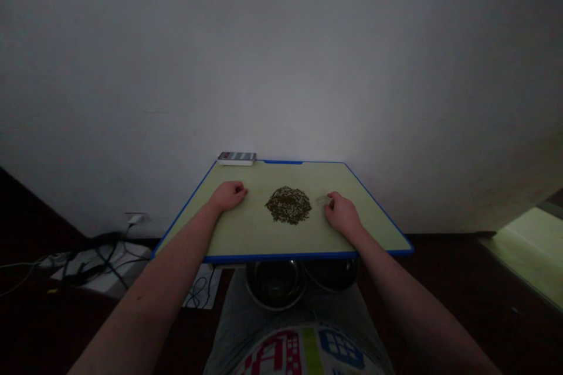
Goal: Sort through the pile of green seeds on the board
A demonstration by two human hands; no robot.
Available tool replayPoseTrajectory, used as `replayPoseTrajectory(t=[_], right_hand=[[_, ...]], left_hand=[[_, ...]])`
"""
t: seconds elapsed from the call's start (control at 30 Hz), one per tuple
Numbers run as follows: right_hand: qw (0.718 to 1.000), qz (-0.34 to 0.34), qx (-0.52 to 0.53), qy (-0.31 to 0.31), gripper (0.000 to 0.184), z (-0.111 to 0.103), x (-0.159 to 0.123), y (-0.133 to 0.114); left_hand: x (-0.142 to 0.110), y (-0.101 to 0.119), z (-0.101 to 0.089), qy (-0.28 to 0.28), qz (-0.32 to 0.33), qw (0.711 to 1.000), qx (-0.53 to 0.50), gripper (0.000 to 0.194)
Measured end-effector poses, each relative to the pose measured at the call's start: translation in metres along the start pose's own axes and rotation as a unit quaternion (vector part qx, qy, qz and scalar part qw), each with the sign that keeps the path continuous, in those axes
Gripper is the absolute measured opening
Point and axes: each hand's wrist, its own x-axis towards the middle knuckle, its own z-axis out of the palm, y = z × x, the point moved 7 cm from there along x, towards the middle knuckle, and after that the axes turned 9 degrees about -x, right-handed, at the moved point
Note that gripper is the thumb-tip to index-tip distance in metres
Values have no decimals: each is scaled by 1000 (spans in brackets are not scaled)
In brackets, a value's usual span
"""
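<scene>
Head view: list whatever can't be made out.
All in the head view:
Phone: screen text too small and blurred.
Pile: its bits too small to identify.
Clear piece: blurred, partly covered by the right hand.
Left hand: curled, hiding its palm.
Bowls: far sides hidden by the board.

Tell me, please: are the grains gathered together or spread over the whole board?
Gathered: the grains form one patch near the middle of the board.

Left hand (230, 194) loosely curled, right hand (343, 212) in a thumb-and-finger pinch, both bare forearms (182, 253) stretched forward
</scene>
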Motion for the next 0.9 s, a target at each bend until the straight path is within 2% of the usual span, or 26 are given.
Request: replayPoseTrajectory(t=[0.23,0.5,0.67,0.8,0.9], right_hand=[[1000,22,-13,5,31,-3,6,19],[999,34,-7,7,31,2,10,28],[997,45,63,22,31,2,10,35],[987,59,136,57,31,-10,5,45],[983,56,163,60,33,-19,-3,48]], left_hand=[[-1,0,0,-1,-5,1000,-13,31],[-1,0,-1,3,-1,1000,-14,31],[0,-1,1,-2,-3,1000,-2,31],[0,-1,1,-4,-4,1000,1,31],[1,-2,1,2,-1,1000,-4,32]])
